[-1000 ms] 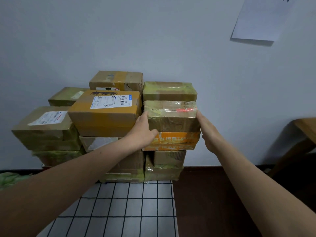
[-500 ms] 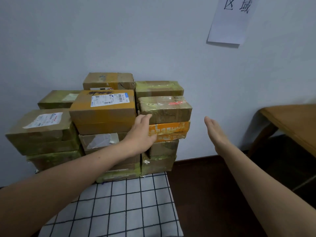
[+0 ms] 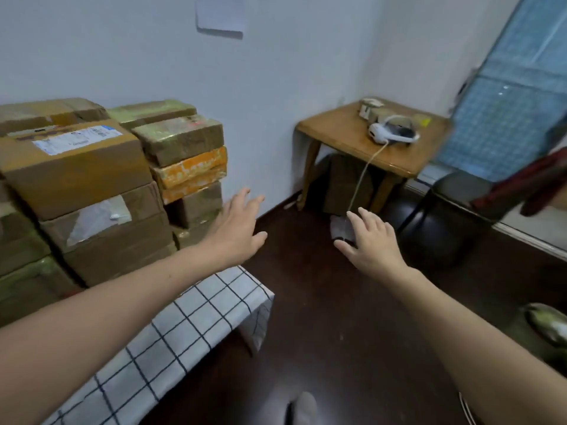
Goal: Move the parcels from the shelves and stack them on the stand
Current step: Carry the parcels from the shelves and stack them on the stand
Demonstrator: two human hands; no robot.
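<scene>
We are looking into a home room, serving as a parcel store, taped parcels (image 3: 92, 167) piling up against a white wall (image 3: 276, 87), checked cloth (image 3: 190, 317) covering the stand (image 3: 256, 329), wooden table (image 3: 340, 130) holding a headset (image 3: 391, 133), dark floor (image 3: 337, 332).

One head-worn wide-angle camera is looking forward and down, close over the left hand (image 3: 237, 231) and right hand (image 3: 374, 240). It is facing a room corner (image 3: 376, 56) beside the parcels (image 3: 76, 167).

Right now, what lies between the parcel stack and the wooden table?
Head view: dark floor and white wall, plus a small pale scrap near the wooden table; the left hand hovers in front.
</scene>
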